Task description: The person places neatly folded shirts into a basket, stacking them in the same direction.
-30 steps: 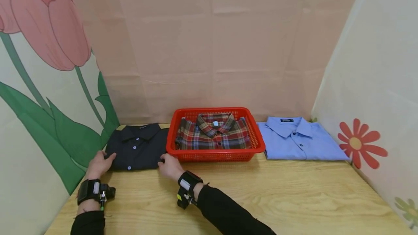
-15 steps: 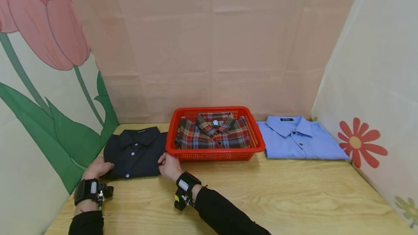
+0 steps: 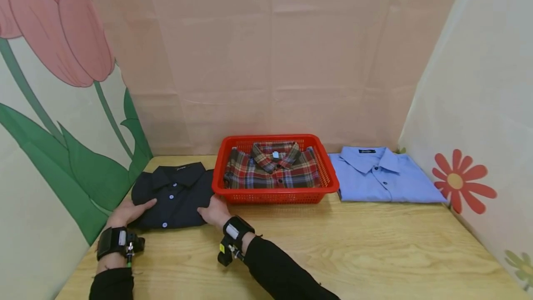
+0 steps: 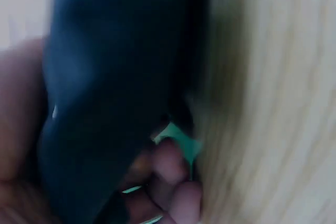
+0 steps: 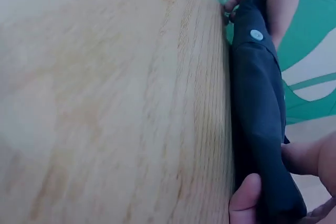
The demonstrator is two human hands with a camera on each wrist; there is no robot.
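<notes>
- The folded dark navy shirt (image 3: 172, 194) is laid flat on the wooden table (image 3: 374, 249), just left of the red basket (image 3: 273, 196), its right edge touching the basket's left wall; the collar is turned away from the person.
- The shirt is held at both of its near corners at once, which is judged to keep the fold from opening or sagging.
- The left hand (image 3: 131, 212) is set at the near corner farthest from the basket, fingers lying over the cloth; in the left wrist view the cloth (image 4: 110, 93) is seen sandwiched in the hand with fingertips (image 4: 173, 182) curled beneath, so the edge is pinched, though that view is blurred.
- The right hand (image 3: 214, 211) is set at the near corner just in front of the basket's left end; in the right wrist view the thumb (image 5: 247, 203) is pressed under the folded edge (image 5: 260, 124) with fingers above, a pinch on the stack.
- A folded plaid shirt (image 3: 272, 170) is lying inside the basket.
- A folded light blue shirt (image 3: 383, 175) is lying just right of the basket, untouched.
</notes>
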